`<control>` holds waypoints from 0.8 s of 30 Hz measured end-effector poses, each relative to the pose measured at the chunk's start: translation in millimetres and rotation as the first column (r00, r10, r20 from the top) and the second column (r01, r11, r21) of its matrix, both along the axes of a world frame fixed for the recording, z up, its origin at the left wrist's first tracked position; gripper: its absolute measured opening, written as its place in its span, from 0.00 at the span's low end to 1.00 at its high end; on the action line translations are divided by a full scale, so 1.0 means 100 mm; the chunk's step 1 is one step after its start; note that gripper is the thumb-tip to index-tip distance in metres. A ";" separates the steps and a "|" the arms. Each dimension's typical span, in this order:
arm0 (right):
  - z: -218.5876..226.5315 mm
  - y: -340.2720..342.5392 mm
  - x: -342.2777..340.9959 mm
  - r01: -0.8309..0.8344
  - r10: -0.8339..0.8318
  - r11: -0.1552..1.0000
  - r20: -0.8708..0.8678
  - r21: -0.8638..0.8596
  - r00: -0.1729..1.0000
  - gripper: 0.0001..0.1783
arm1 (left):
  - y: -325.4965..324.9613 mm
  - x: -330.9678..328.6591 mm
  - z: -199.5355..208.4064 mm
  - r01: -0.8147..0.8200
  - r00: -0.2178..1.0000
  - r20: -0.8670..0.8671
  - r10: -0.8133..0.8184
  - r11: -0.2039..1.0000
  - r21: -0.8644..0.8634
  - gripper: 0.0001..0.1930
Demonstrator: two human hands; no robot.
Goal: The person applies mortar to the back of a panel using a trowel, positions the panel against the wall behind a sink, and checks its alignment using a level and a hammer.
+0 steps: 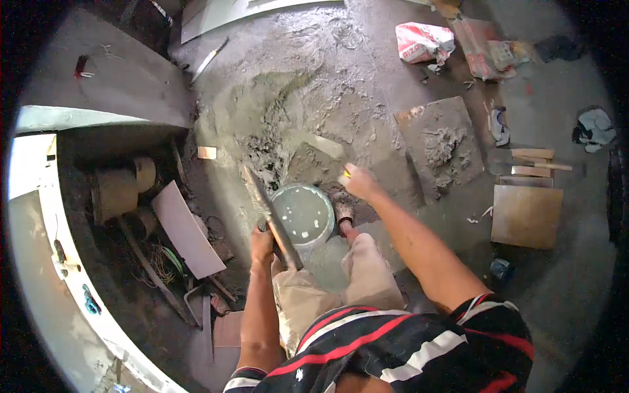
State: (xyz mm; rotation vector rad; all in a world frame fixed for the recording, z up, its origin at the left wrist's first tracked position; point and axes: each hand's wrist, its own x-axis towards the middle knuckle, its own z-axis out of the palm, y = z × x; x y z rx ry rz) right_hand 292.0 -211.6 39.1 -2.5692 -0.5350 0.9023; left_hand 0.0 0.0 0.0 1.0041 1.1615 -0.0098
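right hand (359,184) curled tight round the trowel (322,145), most of its yellow handle hidden in the fist, blade out over wet mortar (357,118)! left hand (262,243) wraps a long muddy bar (261,196) along the bucket's (331,208) left rim, contact hard to tell; red print marks a crumpled bag (424,43), and mortar-covered floor stretches from trowel to square board (454,109).

Wet mortar (265,98) on grey floor (452,239)
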 end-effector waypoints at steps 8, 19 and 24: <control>-0.97 -1.14 -1.04 0.097 -0.137 0.986 -0.335 -0.133 0.932 0.27 | -0.50 -0.12 -1.28 0.642 0.601 -0.788 -0.134 0.668 0.376 0.22; -2.02 -0.88 -1.49 0.010 -0.093 0.983 -0.458 -0.181 0.884 0.25 | -0.90 -0.16 -1.86 0.596 0.659 -0.615 -0.434 0.800 0.074 0.29; -1.65 -0.98 -1.12 -0.363 0.364 0.932 -0.077 0.026 0.928 0.13 | -0.64 -1.42 -1.61 0.555 0.749 -0.564 -0.349 0.795 0.245 0.22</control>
